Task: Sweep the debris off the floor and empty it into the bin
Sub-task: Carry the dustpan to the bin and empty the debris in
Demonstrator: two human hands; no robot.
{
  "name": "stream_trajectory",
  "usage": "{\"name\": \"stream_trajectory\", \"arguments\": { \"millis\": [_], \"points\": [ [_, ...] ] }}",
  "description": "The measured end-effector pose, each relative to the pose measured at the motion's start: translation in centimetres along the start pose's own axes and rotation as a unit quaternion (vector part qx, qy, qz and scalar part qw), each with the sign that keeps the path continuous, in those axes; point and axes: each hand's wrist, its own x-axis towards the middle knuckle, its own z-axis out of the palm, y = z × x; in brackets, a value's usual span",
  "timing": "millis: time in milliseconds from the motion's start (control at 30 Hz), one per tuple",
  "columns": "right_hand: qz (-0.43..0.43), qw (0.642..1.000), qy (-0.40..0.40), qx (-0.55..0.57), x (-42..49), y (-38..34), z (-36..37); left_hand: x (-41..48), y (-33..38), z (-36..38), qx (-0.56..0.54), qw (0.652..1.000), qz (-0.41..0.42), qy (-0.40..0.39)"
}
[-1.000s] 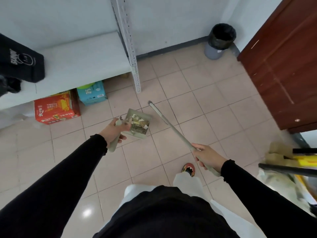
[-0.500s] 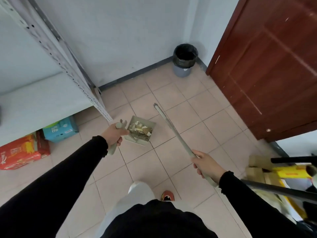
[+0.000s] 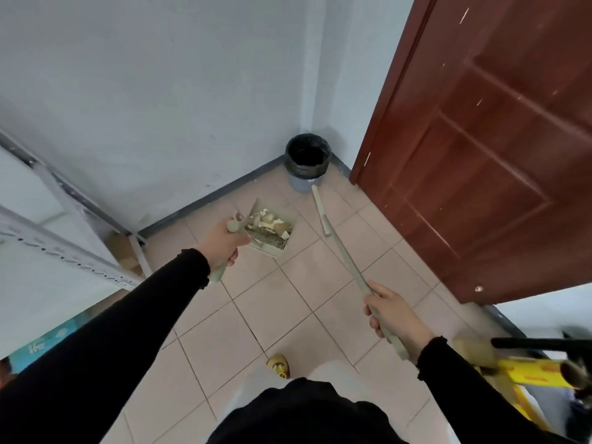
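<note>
While the metal shelf (image 3: pixel 64 251) is standing at the far left, the left hand (image 3: pixel 222 243) is wrapping its fingers tightly round the dustpan (image 3: pixel 269 232) handle, holding the pan above the tiled floor (image 3: pixel 272 302) with the debris (image 3: pixel 267 223) lying piled inside it. Beyond it, the bin (image 3: pixel 307 163) is sitting in the corner beside the brown door (image 3: pixel 480 155). Further right, the right hand (image 3: pixel 395 318) is gripping the broom (image 3: pixel 339 251) handle with fingers curled closed, its far end pointing toward the bin.
</note>
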Motion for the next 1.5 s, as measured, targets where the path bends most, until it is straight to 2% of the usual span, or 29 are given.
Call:
{"name": "stream_trajectory", "arguments": {
  "millis": [167,433,567,767,1033,1200,1400,1500],
  "points": [
    [-0.012,0.998,0.009,0.054,4.2,-5.9,-2.2,5.9,7.5,0.6,0.033,0.997,0.066,-0.012],
    [-0.029,0.997,-0.01,0.068,13.5,-14.4,-8.9,16.4,18.2,5.2,0.11,0.988,0.105,0.035],
    [-0.037,0.997,-0.035,0.056,17.7,-18.5,-12.7,22.1,22.1,8.6,0.222,0.966,0.125,0.045],
    [-0.03,0.997,-0.051,0.049,23.0,-22.8,-15.8,29.4,25.3,13.0,0.453,0.883,0.118,0.03],
    [0.001,0.995,-0.067,0.074,26.9,-26.2,-16.1,33.8,25.8,16.9,0.664,0.738,0.114,-0.035],
    [0.025,0.992,-0.073,0.097,28.0,-27.3,-15.5,34.9,24.7,19.1,0.741,0.657,0.112,-0.082],
    [0.02,0.99,-0.079,0.113,28.4,-27.8,-15.4,34.3,22.4,21.7,0.777,0.619,0.02,-0.112],
    [0.014,0.99,-0.079,0.118,28.4,-27.9,-15.6,33.9,21.4,22.6,0.819,0.558,0.043,-0.127]
  ]
}}
